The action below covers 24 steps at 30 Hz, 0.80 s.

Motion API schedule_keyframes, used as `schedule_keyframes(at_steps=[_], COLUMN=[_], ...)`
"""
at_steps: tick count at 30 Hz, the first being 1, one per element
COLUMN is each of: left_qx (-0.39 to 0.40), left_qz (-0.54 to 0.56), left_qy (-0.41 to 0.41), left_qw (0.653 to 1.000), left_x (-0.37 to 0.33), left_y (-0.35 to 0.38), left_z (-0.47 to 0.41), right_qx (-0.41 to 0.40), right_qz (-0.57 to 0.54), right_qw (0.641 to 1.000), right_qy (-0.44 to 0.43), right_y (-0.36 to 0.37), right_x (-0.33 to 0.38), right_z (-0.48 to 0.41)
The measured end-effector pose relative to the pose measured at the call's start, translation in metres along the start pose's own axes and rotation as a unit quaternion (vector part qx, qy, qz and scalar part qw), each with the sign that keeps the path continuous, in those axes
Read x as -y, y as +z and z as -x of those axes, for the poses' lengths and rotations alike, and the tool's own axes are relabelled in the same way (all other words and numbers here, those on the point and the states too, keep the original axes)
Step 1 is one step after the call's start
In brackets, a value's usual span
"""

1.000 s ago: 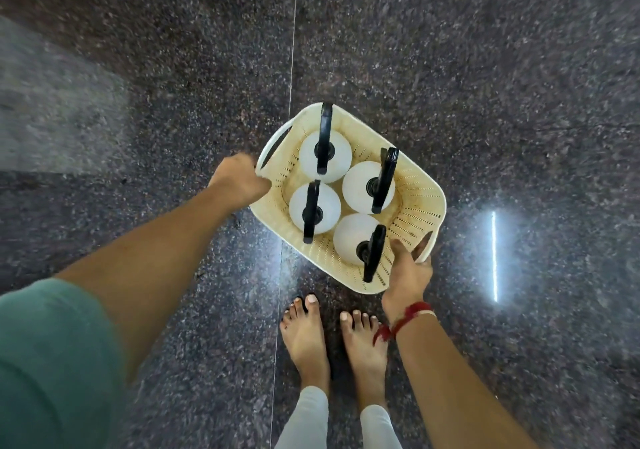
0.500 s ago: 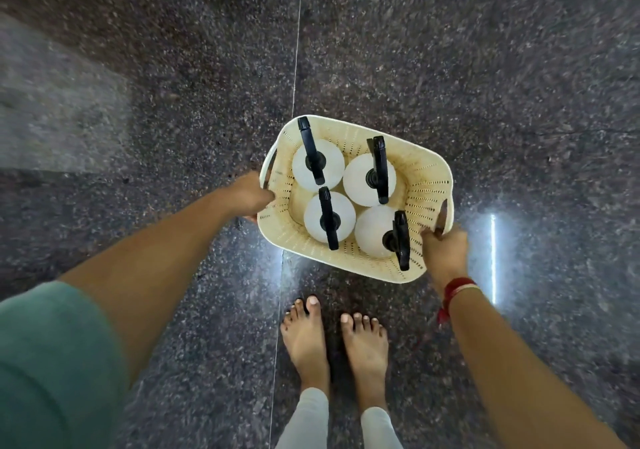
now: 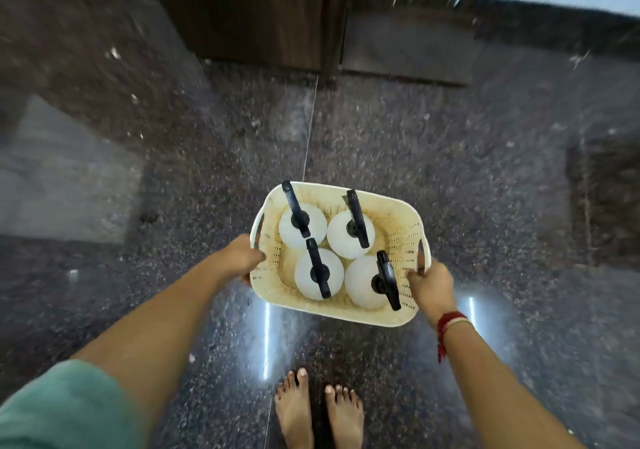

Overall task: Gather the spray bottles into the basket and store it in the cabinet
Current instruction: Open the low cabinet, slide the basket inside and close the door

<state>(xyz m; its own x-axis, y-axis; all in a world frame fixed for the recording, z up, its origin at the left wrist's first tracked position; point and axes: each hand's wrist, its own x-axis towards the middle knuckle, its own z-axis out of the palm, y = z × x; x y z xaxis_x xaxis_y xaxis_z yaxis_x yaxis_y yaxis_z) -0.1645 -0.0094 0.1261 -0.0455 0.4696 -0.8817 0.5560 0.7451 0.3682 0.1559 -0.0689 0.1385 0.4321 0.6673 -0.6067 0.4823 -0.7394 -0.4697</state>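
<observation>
Head cam: my left hand & right hand each grip closed on a basket side; four spray bottles upright btwn them, above granite floor.

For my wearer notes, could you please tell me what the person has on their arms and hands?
The left arm has a short teal sleeve at the shoulder; the right wrist carries a red thread band with a pale strand. Both hands, left hand and right hand, are ungloved.

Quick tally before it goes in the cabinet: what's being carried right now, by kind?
Spray bottles, white with black trigger heads: 4
Basket, cream: 1
Total: 5
</observation>
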Motion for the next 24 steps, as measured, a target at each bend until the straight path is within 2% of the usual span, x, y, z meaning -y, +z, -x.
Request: schedule_keyframes(at_steps=[5, 12, 24], left_qx=[-0.008, -0.010, 0.002], left_qz=[0.019, 0.073, 0.062], left_qy=[0.032, 0.023, 0.044], left_qw=[0.999, 0.997, 0.997], left_x=[-0.054, -0.121, -0.245], left_y=[-0.053, -0.108, -0.157], left_z=[0.057, 0.109, 0.020], right_qx=[0.003, 0.016, 0.001], right_qz=[0.022, 0.073, 0.062], right_qw=[0.999, 0.994, 0.996], right_qy=[-0.037, -0.073, -0.071], right_y=[-0.058, -0.110, -0.122], right_x=[0.087, 0.190, 0.273], right_z=[0.025, 0.020, -0.107])
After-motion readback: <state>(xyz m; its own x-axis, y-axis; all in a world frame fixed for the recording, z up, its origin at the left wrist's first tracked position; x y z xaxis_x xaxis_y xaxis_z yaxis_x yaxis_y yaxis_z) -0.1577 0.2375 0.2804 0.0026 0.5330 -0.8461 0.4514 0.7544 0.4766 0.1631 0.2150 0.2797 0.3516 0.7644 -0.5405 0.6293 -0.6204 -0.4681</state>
